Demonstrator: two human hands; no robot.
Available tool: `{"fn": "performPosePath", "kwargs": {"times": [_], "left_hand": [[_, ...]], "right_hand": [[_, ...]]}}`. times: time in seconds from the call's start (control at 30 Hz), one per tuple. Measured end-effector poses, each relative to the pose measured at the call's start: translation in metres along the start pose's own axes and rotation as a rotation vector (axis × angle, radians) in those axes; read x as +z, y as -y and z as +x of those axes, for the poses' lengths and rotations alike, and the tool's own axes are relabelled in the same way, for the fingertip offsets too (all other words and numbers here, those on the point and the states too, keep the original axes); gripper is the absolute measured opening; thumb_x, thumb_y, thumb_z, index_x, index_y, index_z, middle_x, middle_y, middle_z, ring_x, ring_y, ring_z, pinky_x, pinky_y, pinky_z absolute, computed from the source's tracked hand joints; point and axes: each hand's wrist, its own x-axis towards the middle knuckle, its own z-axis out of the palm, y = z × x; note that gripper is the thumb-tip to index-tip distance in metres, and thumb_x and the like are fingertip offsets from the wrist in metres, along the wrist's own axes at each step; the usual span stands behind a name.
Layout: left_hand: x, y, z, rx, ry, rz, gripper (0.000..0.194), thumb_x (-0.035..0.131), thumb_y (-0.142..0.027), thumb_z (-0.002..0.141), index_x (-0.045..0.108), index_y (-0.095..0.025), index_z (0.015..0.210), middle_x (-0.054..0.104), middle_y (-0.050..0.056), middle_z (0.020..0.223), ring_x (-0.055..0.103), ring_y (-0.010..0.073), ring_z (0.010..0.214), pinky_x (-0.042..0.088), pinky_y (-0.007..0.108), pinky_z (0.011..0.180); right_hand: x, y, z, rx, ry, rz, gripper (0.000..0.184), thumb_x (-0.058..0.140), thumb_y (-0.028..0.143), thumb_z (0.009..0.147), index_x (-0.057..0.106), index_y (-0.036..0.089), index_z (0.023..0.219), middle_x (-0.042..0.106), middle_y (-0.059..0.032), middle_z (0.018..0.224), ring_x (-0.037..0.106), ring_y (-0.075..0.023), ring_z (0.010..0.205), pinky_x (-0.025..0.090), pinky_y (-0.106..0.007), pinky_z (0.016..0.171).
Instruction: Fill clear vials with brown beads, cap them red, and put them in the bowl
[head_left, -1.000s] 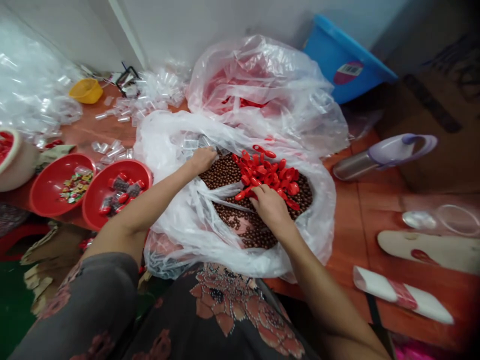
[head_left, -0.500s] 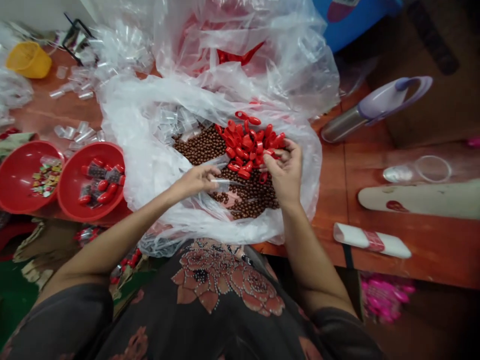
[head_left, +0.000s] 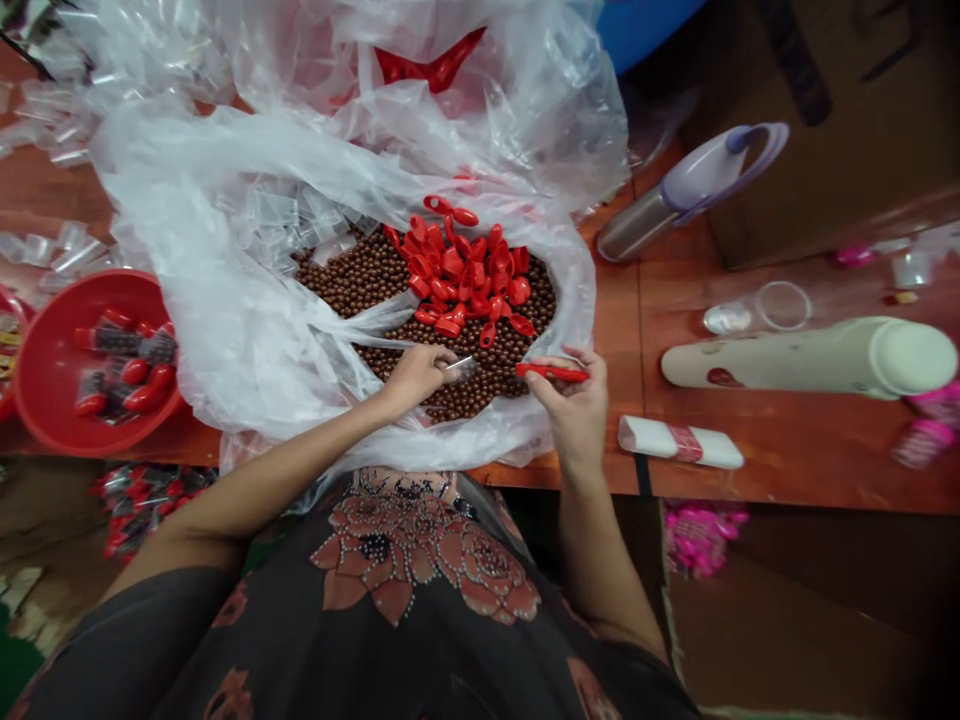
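Note:
My left hand (head_left: pixel 415 382) is closed on a small clear plastic tube (head_left: pixel 462 364), low over the brown balls (head_left: pixel 480 378). In the fingers of my right hand (head_left: pixel 579 415) is a red plastic cap (head_left: pixel 553 372), held level to the right of the tube and apart from it. A pile of similar red caps (head_left: pixel 469 265) lies on the balls just beyond both hands. More clear tubes (head_left: pixel 289 220) lie at the far left of the balls. A white plastic bag (head_left: pixel 225 300) spreads open around all of these.
A red bowl (head_left: pixel 45 400) with filled red-capped tubes stands at left. On the right are a steel-and-lilac bottle (head_left: pixel 690 190), a pale green flask (head_left: pixel 780 358), a clear cup (head_left: pixel 782 305) and a white tissue pack (head_left: pixel 682 441). A cardboard box (head_left: pixel 840 180) stands behind them.
My right hand has drawn back from the pile toward me, bringing a red cap with it. My left hand has moved nearer to it with the clear tube. The view has shifted to the right.

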Motion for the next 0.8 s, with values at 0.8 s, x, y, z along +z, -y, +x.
{"fn": "performPosePath", "kwargs": {"times": [0.8], "left_hand": [[-0.004,-0.001,-0.018,-0.196,0.163,-0.692,0.032,0.077,-0.014,0.071,0.072,-0.014,0.103,0.074,0.004,0.085,0.067,0.0114,0.073,0.057,0.027,0.072]], "right_hand": [[0.004,0.001,-0.002,-0.098,0.147,-0.381,0.035,0.052,0.042,0.095,0.063,0.025,0.124,0.066,-0.0075,0.110,0.064,-0.0216,0.101,0.054,-0.041,0.091]]}}
